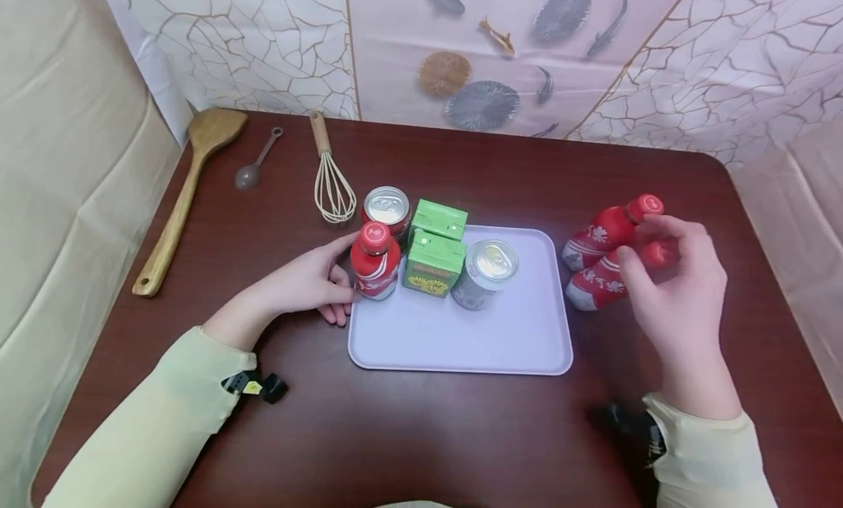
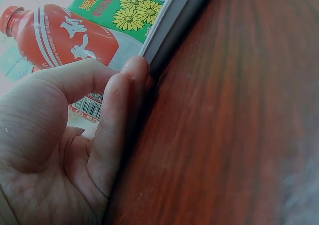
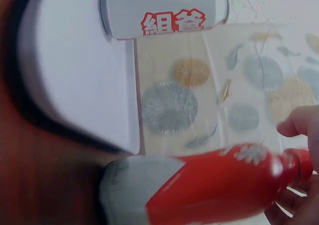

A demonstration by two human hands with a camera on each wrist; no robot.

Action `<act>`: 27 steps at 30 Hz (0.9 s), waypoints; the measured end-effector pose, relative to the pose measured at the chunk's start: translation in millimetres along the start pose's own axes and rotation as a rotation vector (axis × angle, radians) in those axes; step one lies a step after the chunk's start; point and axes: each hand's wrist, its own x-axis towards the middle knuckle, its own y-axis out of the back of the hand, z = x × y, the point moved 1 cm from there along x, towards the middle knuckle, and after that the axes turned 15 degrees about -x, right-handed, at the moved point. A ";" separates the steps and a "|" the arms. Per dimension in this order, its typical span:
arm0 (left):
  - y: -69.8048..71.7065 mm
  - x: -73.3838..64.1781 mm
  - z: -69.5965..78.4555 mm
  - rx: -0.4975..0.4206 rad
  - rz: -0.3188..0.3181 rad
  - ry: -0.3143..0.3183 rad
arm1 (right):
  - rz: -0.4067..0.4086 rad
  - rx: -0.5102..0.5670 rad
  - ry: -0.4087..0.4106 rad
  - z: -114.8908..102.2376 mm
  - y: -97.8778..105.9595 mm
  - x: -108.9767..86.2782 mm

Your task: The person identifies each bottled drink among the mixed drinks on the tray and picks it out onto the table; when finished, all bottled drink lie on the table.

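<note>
My left hand point(image 1: 329, 285) is at the left edge of the lilac tray point(image 1: 461, 347); in the left wrist view its thumb and fingers pinch the rim. Right beside it a red drink bottle point(image 1: 375, 263) stands on the tray. Green drink cartons point(image 1: 435, 259) and a silver-white can point(image 1: 487, 274) share the tray, near a red can point(image 1: 387, 206) behind the bottle. My right hand point(image 1: 685, 296) hovers around the cap of a red bottle point(image 3: 214, 185), thumb and fingers apart on either side. A second such bottle point(image 1: 602, 233) stands just behind it, right of the tray.
Along the left of the dark wooden table point(image 1: 296, 435) lie a wooden spatula point(image 1: 191, 193), a small metal measuring spoon point(image 1: 257, 164) and a wooden-handled whisk point(image 1: 329, 171). Behind the table hangs a patterned cloth point(image 1: 461, 54). Pale fabric point(image 1: 66, 164) borders the left side.
</note>
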 end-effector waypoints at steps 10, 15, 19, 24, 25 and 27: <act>-0.2 11.0 11.4 0.019 -0.006 -0.004 | 0.272 0.173 0.266 -66.1 2.1 7.2; 0.0 10.0 8.7 -0.002 -0.012 -0.003 | 0.082 0.231 0.445 -84.0 -12.1 1.8; 1.5 4.6 6.7 -0.005 0.004 0.000 | -0.123 0.209 0.577 -110.8 -30.2 -4.6; 2.1 -0.4 1.3 -0.009 0.013 0.004 | -0.305 0.165 0.652 -146.4 -48.2 -14.2; 1.9 -1.0 0.4 -0.010 0.013 0.004 | -0.326 0.169 0.654 -151.7 -50.9 -15.5; 1.8 -1.7 -1.0 -0.013 0.011 0.004 | -0.362 0.190 0.642 -160.8 -55.9 -17.2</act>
